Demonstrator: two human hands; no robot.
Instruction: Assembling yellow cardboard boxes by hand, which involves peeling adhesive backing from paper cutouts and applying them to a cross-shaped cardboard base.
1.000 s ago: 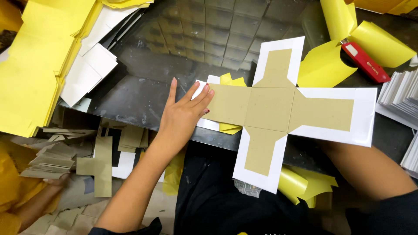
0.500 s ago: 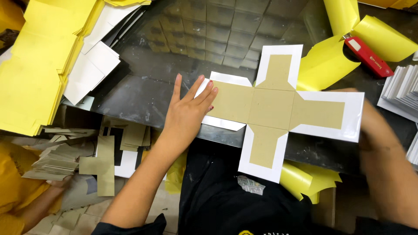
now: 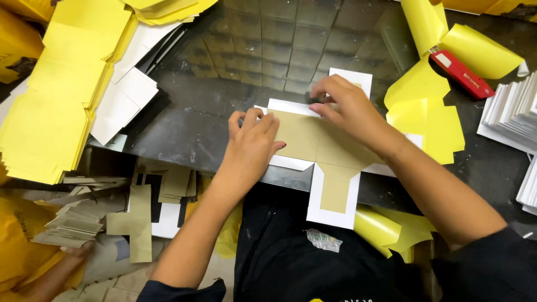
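Observation:
A cross-shaped brown cardboard piece on a white paper backing (image 3: 330, 168) lies at the near edge of the dark glass table (image 3: 224, 95). My left hand (image 3: 251, 145) presses flat on its left arm, fingers together. My right hand (image 3: 344, 103) reaches over the upper arm of the cross, its fingers curled around a small dark object that I cannot make out. The lower arm of the cross hangs over the table edge above my lap.
Stacks of yellow sheets (image 3: 61, 84) and white sheets (image 3: 126, 98) lie at the left. Curled yellow paper (image 3: 442, 72) and a red utility knife (image 3: 461, 72) sit at the right, beside white card stacks (image 3: 512, 112). Another person's hand (image 3: 75, 251) holds cardboard cut-outs at the lower left.
My right hand has come in from the right and now rests on the upper arm of the cross. My left hand has stayed pressed on the left arm, and the cross has shifted slightly.

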